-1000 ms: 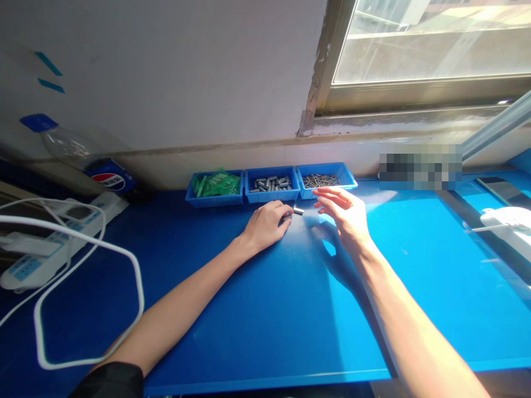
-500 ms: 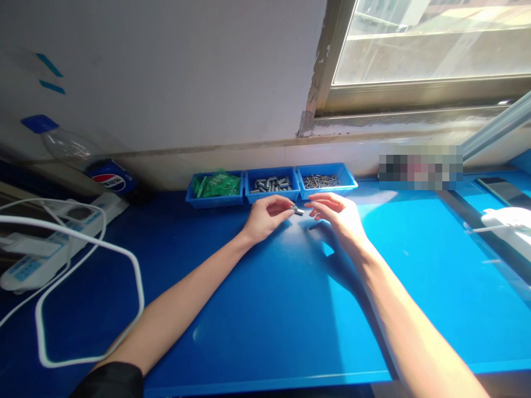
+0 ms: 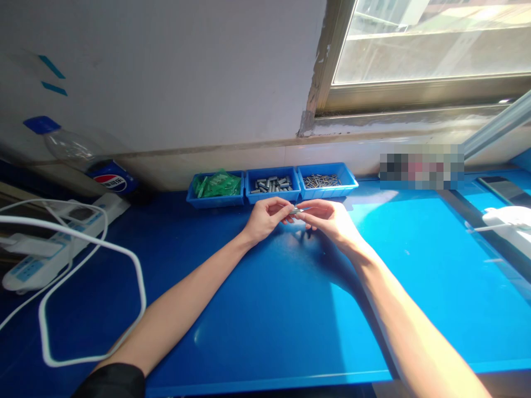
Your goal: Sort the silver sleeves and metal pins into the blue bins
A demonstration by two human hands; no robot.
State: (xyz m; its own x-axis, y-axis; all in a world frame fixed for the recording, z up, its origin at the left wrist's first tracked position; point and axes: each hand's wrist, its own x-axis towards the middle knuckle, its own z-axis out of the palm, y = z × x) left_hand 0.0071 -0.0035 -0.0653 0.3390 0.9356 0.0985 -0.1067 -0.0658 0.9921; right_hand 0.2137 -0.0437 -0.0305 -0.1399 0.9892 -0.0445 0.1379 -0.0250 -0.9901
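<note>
My left hand and my right hand meet just above the blue table, in front of three small blue bins. Both pinch a small grey metal part between their fingertips. The left bin holds green pieces. The middle bin holds several short grey metal parts. Thin dark pins fill the right bin.
A white power strip with a looping white cable lies at the left. A plastic cola bottle lies on its side by the wall. A white object sits at the right edge. A window is above.
My left hand lifted the small metal part off the table. My right hand moved left and closed its fingers on the part's other end.
</note>
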